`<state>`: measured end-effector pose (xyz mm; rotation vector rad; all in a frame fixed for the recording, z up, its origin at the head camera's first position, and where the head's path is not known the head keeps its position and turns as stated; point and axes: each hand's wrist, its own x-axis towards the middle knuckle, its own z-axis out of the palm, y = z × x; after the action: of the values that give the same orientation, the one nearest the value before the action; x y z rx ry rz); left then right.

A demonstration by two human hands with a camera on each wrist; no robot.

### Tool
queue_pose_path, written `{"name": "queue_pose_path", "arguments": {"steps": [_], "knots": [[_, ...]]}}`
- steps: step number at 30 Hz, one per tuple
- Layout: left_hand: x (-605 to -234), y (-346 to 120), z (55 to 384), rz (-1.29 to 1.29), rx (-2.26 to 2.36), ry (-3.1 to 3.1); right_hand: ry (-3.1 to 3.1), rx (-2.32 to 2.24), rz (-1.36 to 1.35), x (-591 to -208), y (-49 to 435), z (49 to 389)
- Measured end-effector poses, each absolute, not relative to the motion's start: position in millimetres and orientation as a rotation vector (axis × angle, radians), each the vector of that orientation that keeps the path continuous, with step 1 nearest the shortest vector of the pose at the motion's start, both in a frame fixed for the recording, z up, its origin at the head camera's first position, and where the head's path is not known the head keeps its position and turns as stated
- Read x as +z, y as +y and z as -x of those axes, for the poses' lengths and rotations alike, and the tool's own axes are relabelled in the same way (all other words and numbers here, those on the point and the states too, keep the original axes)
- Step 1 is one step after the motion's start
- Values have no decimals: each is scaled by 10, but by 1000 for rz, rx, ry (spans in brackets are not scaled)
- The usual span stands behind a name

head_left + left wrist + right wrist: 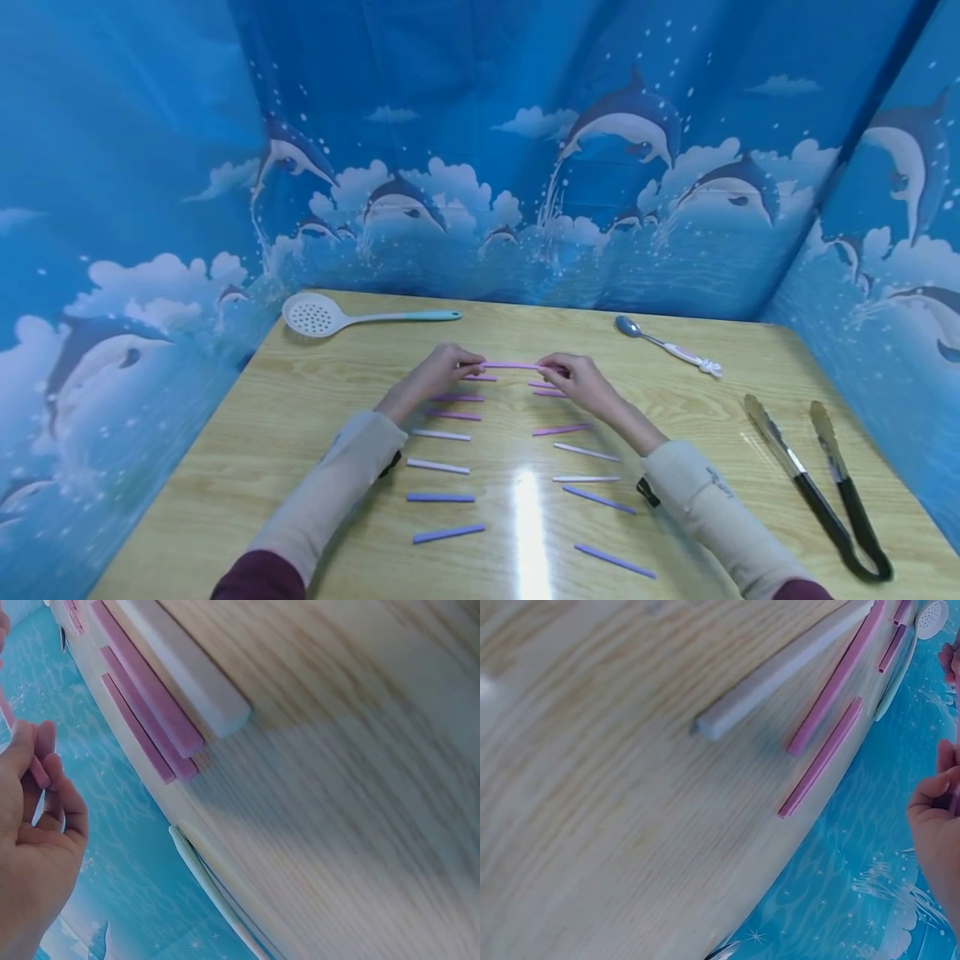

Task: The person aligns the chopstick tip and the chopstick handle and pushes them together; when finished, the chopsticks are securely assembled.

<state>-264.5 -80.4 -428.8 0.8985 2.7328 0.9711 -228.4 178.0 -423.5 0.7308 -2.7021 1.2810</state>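
Note:
Between both hands a thin pink stick (512, 365) is held level above the table. My left hand (448, 367) pinches its left end between thumb and fingers; in the left wrist view that hand (37, 817) grips the stick's tip. The right end is pinched by my right hand (577, 379), which shows at the edge of the right wrist view. Below the hands lie two columns of sticks: pink ones (453, 415) nearest the hands, then whitish ones (438, 467), then blue-violet ones (448, 533). The right column has pink (561, 430), whitish (587, 479) and blue-violet sticks (615, 561).
A white slotted skimmer (313, 315) with a mint handle lies at the back left. At the back right is a spoon (667, 346). Black-handled tongs (840, 500) lie spread at the right. A dolphin-print curtain (480, 167) surrounds the wooden table (225, 492).

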Motion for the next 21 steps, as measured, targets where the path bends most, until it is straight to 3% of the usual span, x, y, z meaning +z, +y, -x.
{"name": "queue_pose_path", "arguments": {"steps": [21], "knots": [[-4263,-766,2627,-842,953,2768,-2694,1309,-717,-4247,1790,2301]]}}
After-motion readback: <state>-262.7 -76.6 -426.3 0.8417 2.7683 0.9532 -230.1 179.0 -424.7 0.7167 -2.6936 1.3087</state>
